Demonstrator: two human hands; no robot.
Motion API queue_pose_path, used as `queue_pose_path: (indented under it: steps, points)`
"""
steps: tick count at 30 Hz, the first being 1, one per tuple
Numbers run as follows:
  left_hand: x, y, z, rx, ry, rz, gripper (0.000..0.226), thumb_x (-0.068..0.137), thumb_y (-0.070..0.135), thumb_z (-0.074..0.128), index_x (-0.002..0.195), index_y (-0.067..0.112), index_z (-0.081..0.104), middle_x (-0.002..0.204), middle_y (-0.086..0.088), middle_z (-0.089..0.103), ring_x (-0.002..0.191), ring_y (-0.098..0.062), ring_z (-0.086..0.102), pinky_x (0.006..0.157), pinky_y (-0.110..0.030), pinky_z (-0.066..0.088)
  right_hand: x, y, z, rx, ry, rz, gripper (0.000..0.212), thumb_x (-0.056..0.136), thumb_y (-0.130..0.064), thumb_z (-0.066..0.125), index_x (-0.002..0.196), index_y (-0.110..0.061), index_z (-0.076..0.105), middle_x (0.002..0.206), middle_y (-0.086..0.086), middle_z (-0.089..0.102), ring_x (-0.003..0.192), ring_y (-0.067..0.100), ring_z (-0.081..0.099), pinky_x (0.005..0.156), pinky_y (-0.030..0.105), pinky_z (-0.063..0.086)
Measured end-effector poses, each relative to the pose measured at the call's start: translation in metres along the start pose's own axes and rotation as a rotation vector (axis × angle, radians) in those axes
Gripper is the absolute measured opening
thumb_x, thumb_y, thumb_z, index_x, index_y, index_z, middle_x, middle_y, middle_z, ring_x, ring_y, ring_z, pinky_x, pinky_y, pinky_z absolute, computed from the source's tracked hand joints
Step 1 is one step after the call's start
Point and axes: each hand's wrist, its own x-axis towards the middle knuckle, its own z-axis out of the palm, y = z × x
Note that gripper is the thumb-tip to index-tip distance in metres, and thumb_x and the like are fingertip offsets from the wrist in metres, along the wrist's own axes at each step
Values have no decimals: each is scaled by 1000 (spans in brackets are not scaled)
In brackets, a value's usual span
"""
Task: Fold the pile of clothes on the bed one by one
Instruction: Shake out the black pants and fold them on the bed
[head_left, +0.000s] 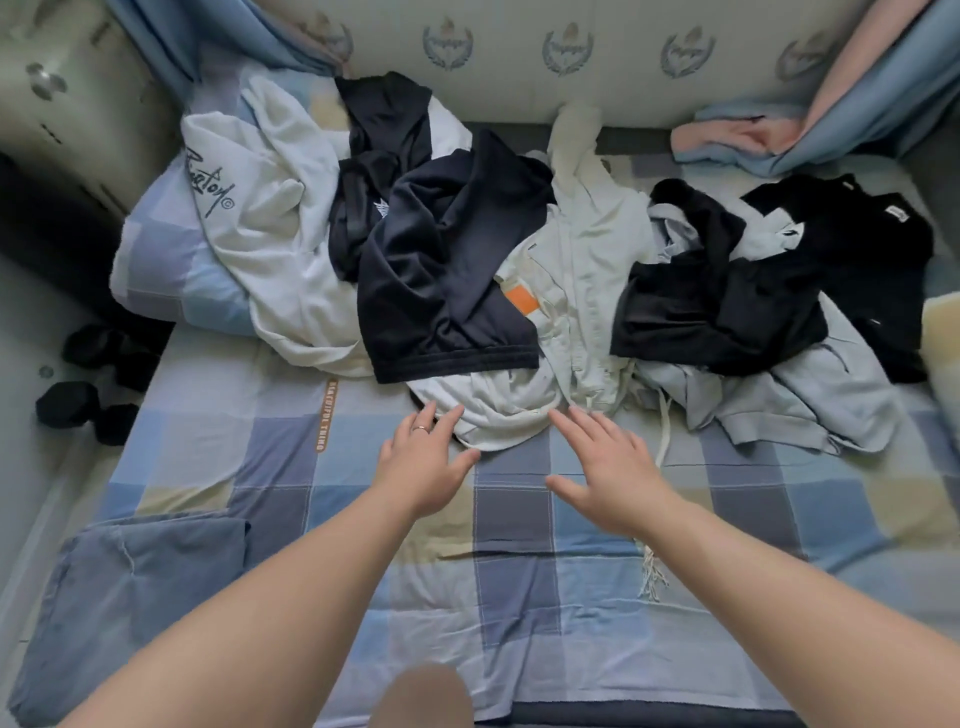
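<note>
My left hand (423, 462) and right hand (605, 462) are spread, empty. Tugging the white garment (498, 410) may drag the navy shirt (447, 291) along, since it overlaps.

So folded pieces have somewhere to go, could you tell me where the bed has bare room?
The checked sheet is bare between the clothes pile and the near edge, right of the blue cloth. The far half is crowded.
</note>
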Motion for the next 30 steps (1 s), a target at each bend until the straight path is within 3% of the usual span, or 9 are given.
queue_pose_path:
  steps: [8, 18, 22, 27, 30]
  points:
    - [131, 0, 56, 77, -40, 88, 65, 100, 58, 42, 158, 41, 17, 169, 4, 6, 155, -21, 3, 123, -45, 15, 92, 74, 43, 41, 51, 115, 80, 97, -61, 44, 159, -41, -1, 169, -12, -3, 155, 17, -2, 124, 50, 8]
    - [335, 42, 152, 139, -88, 495, 70, 98, 57, 48, 158, 39, 17, 170, 1, 4, 155, -22, 4, 125, -40, 14, 238, 209, 85, 106, 201, 494, 87, 94, -58, 52, 159, -41, -3, 169, -13, -4, 155, 19, -3, 123, 50, 14]
    - [408, 107, 164, 147, 69, 629, 74, 97, 57, 51, 159, 39, 14, 170, -3, -3, 155, -29, -4, 125, -47, 10, 279, 259, 77, 2, 302, 503, 94, 90, -63, 54, 156, -45, -9, 168, -12, -10, 155, 22, -9, 123, 53, 9]
    - [502, 185, 192, 131, 118, 545, 85, 91, 69, 52, 154, 55, -3, 168, 5, -16, 150, -49, 3, 115, -71, 7, 360, 326, 70, -7, 373, 597, 116, 69, -85, 58, 150, -52, -19, 163, -4, -28, 152, 33, -20, 113, 73, 7]
    - [532, 194, 228, 246, 211, 477, 76, 91, 73, 42, 149, 61, -6, 168, 9, -12, 150, -48, 7, 111, -76, 5, 391, 368, 87, -6, 320, 590, 104, 75, -90, 43, 154, -49, -10, 168, 5, -10, 154, 35, -3, 114, 73, 16]
